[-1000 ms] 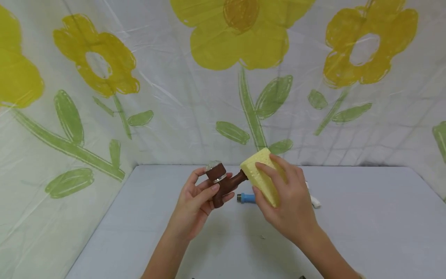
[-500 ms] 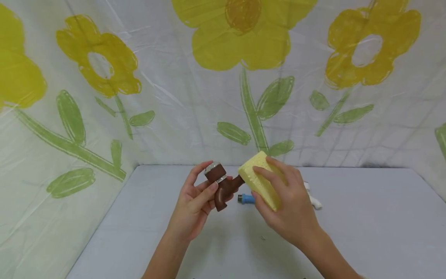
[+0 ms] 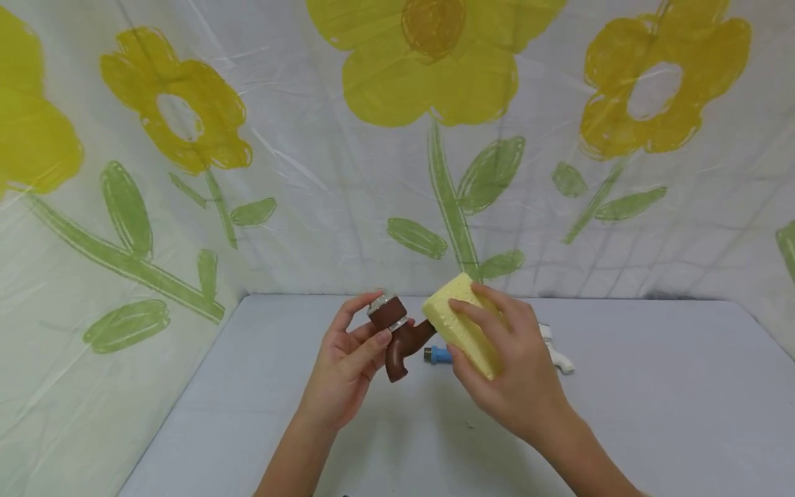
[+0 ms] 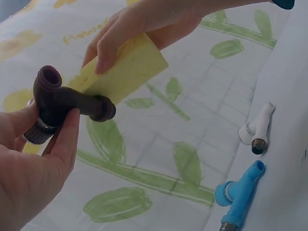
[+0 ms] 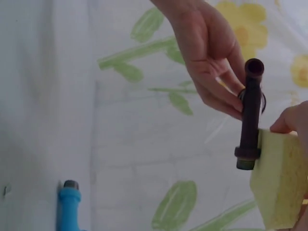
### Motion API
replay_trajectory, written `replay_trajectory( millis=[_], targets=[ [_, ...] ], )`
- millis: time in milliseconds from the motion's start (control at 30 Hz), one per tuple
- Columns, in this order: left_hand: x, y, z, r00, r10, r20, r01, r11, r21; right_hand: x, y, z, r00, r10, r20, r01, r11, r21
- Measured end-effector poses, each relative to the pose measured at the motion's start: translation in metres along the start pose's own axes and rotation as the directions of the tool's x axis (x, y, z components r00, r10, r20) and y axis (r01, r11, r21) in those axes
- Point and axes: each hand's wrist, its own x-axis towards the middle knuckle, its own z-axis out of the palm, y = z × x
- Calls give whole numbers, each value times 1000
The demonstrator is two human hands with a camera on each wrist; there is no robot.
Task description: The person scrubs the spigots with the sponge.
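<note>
A brown faucet [image 3: 410,343] with a silver-trimmed knob is held above the table, its curved spout pointing down in the head view. My left hand [image 3: 344,366] pinches it near the knob between thumb and fingers. My right hand [image 3: 518,366] grips a yellow sponge [image 3: 462,324], its fingers spread over the block. The sponge touches the faucet's threaded inlet side; in the right wrist view the sponge [image 5: 279,180] lies against the brown pipe [image 5: 250,120]. In the head view the sponge hides the inlet end.
On the table [image 3: 236,414] lie a blue faucet [image 3: 439,355] and a white faucet [image 3: 561,357], both partly hidden behind my right hand. A tiny scrap [image 3: 470,425] rests nearer to me. A flower-printed curtain [image 3: 348,228] hangs behind the table's far edge.
The brown faucet has turned in my left hand, so its spout now points more downward. The sponge has shifted slightly left and down along it.
</note>
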Motion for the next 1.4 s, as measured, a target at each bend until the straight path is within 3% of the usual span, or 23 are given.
replay_trajectory(
  millis=[167,367,600,833,1000,1200,1400],
  targets=[
    [0,-1,0,1000,25,-2,-25,999,34,1,-2,-6,999,-46,-3,46,998,-46],
    [0,-2,1,999,34,-40,-31,997,67,-2,-10,-1,994,-105,1,105,994,-23],
    [0,-3,1,998,13,-54,-11,999,36,-6,-15,-2,997,-60,45,54,991,120],
    [1,-1,7,995,26,-91,-25,1000,14,-5,-14,-2,998,-41,55,35,993,111],
    [1,0,7,996,52,-77,-52,999,4,-5,-14,-3,996,-48,72,37,989,145],
    [2,0,4,992,95,-86,-88,993,77,-4,-13,-2,995,-59,80,46,987,156],
    [4,0,0,982,177,-63,-169,978,119,-3,-10,-3,989,-100,107,81,983,167]
  ],
)
